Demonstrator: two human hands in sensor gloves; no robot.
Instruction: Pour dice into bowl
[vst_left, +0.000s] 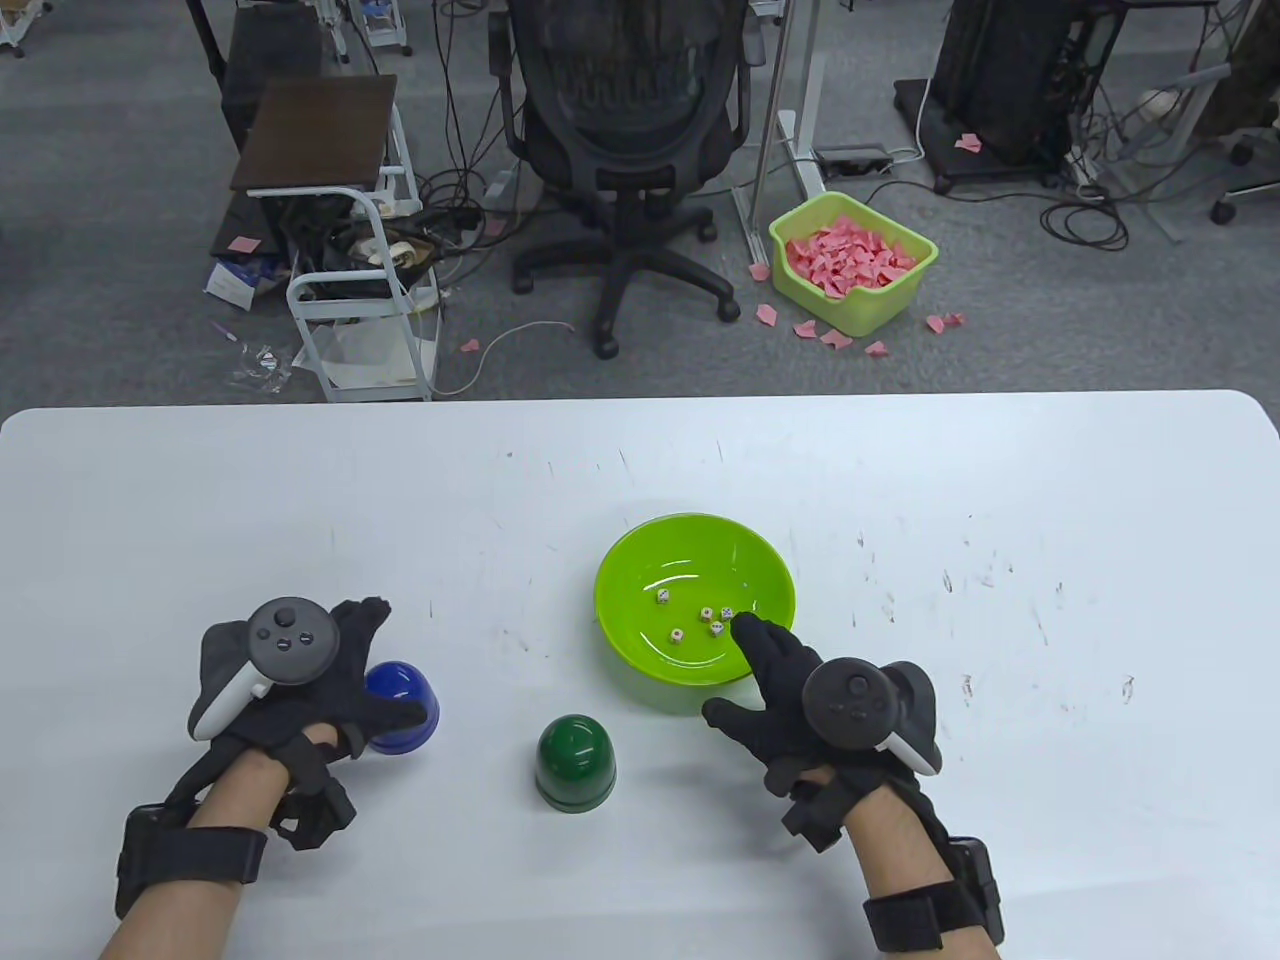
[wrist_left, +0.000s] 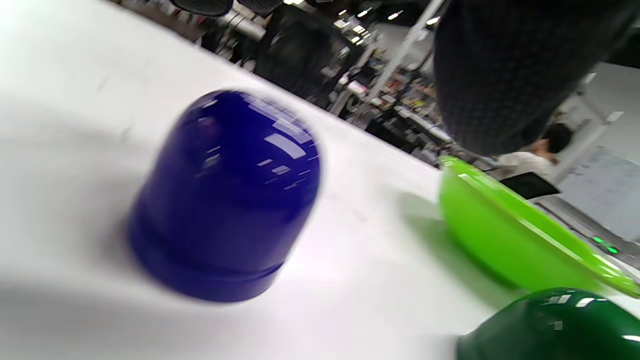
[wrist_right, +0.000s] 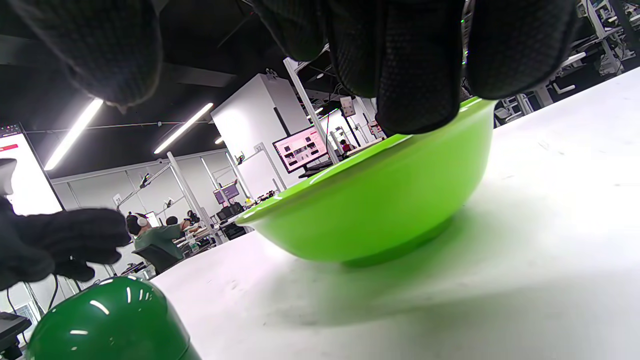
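five dice (vst_left: 703, 618) lie inside the green bowl (vst_left: 640, 560), centre of the table view. right hand (vst_left: 790, 680): fingers extended over the bowl's lower-right rim, holding nothing. left hand (vst_left: 300, 680), lower left: spread above the blue cup (vst_left: 405, 705), mouth-down; contact cannot be determined. dark green cup (vst_left: 575, 762) stands mouth-down between the hands.
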